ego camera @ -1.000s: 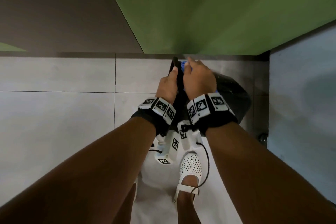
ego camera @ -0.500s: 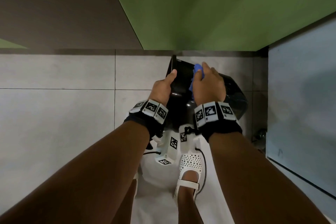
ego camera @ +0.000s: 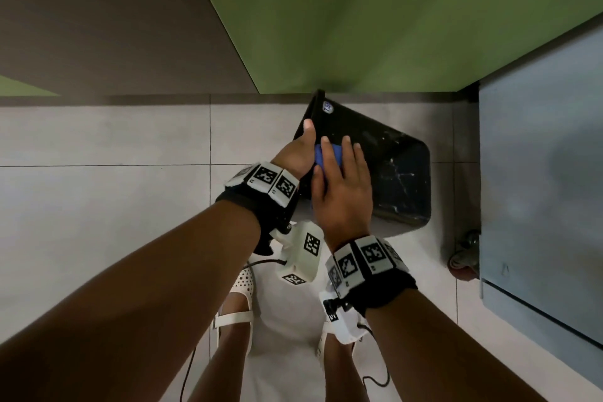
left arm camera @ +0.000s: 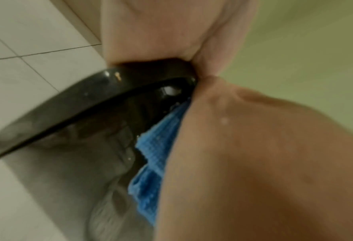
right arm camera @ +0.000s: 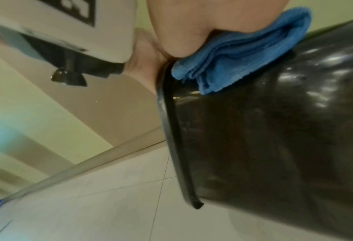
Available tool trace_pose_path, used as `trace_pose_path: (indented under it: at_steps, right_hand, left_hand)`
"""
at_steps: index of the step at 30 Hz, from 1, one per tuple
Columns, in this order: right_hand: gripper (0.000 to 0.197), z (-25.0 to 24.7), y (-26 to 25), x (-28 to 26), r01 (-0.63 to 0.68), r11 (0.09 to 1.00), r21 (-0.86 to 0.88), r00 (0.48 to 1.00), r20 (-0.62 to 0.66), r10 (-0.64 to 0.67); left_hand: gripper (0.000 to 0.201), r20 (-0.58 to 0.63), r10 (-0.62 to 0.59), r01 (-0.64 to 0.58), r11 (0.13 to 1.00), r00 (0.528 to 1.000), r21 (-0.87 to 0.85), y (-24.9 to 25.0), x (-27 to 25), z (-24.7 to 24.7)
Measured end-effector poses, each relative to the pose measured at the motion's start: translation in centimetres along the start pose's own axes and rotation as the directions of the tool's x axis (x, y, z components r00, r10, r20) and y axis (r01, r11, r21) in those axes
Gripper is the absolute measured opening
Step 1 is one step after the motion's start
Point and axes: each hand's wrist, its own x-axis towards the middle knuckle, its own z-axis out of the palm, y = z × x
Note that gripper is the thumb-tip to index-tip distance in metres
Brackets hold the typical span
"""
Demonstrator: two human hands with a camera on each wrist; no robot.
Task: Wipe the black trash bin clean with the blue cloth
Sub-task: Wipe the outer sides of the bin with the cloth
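The right hand (ego camera: 342, 192) lies flat on the folded blue cloth (ego camera: 329, 155), fingers straight and spread, pressing it against the side wall of the black trash bin (ego camera: 391, 173). In the right wrist view the cloth (right arm camera: 243, 53) shows as a thick stack of folds squeezed between the palm and the glossy black wall, just beside the bin's rim (right arm camera: 171, 130). The left hand (ego camera: 298, 153) grips that rim close beside the right hand: its thumb lies along the outer edge and points up, and the left wrist view shows the rim (left arm camera: 89, 97) caught between thumb and palm. The other left fingers are hidden, so how far they curl inside cannot be told.

The bin is tipped over, held off upright, its mouth turned to the person's left and its base (ego camera: 404, 186) to the right; the base is scuffed with pale marks, and a small round sticker (ego camera: 327, 106) sits near the far corner of the wall. Whether any part of the bin touches the floor cannot be told.

Below it lies a light grey tiled floor (ego camera: 98, 206). A green partition (ego camera: 359, 10) rises just behind the bin, and a blue-grey cabinet (ego camera: 538, 173) on a castor wheel (ego camera: 463, 258) stands near its right. The person's white perforated shoes (ego camera: 243, 284) show beneath the wrists.
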Motion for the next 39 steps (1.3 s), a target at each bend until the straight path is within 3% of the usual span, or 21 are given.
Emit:
trace_pose_path:
  at_steps: [8,16,20,25,27,30,34,36,39]
  right_hand:
    - [0.051,0.8,2.2,0.8,-0.068,0.996,-0.056,0.989,0.125,0.075]
    - [0.047,-0.8,8.8,-1.6,-0.257,0.963,-0.079,0.966,-0.001,0.258]
    - [0.045,-2.3,12.0,-0.9,-0.398,0.916,-0.049,0.917,0.022,0.399]
    - [0.047,-2.0,9.8,0.5,-0.499,0.857,-0.129,0.862,0.029,0.506]
    - [0.048,-1.3,7.6,0.4,-0.456,0.878,-0.148,0.882,0.054,0.467]
    - [0.049,0.4,3.7,-0.2,-0.184,0.975,-0.128,0.975,0.103,0.197]
    - [0.047,1.2,2.8,0.8,0.041,0.998,-0.056,0.971,0.236,-0.026]
    - [0.046,0.7,5.0,1.7,0.014,0.995,-0.097,0.977,0.213,0.007]
    - [0.047,-1.0,9.5,3.0,-0.268,0.952,-0.146,0.939,0.18,0.292]
  left_hand:
    - [0.069,-0.034,0.029,-0.031,0.998,0.999,-0.061,-2.0,0.6,1.3]
    - [0.073,-0.028,0.012,-0.012,1.0,1.0,0.023,-2.2,0.9,1.1]
    - [0.075,-0.029,-0.028,0.03,0.997,0.999,0.065,-1.0,0.9,1.0]
    - [0.071,-0.034,-0.021,0.024,0.994,0.999,0.103,-0.5,0.9,0.7]
    - [0.069,-0.034,-0.009,0.013,0.993,0.999,0.121,-0.9,0.8,0.7]
    - [0.072,-0.046,-0.006,0.011,0.992,0.999,0.125,-1.7,0.5,0.9]
    - [0.073,-0.044,-0.005,0.006,0.999,0.999,0.039,-3.3,0.3,1.1]
    - [0.073,-0.041,-0.008,0.008,1.0,0.999,-0.002,-4.1,0.2,1.1]
    - [0.066,-0.052,0.009,-0.013,0.997,0.999,-0.078,-5.4,-0.2,1.5]
